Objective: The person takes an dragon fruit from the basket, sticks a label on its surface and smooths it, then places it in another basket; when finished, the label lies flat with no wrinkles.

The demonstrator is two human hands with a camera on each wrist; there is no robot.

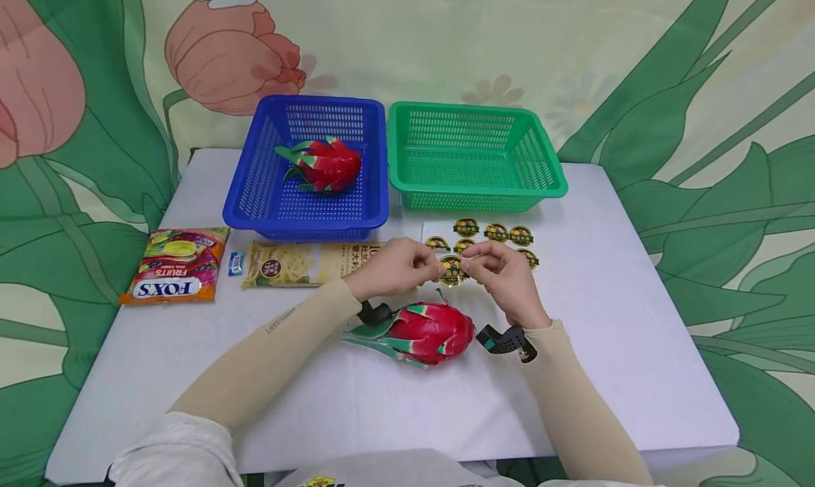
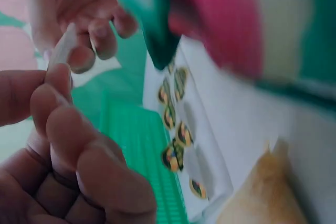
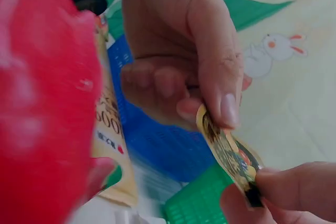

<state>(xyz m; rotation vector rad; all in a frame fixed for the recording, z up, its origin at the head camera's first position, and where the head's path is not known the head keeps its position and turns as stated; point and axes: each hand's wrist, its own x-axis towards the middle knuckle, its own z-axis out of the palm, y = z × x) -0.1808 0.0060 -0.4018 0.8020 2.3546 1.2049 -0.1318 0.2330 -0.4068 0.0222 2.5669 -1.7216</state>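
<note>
Small blue packet (image 1: 236,263) between FOX'S bag (image 1: 177,266) and yellowish pasta bag (image 1: 289,264).

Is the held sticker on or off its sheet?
Off: the left hand and right hand pinch the sticker, and the left wrist view shows the sheet apart.

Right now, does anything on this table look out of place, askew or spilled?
Mildly, yes: one small blue packet lies loose between the candy bag and the pasta packet, and the bag's FOX'S name reads upside down in the head view. Nothing looks spilled.
</note>
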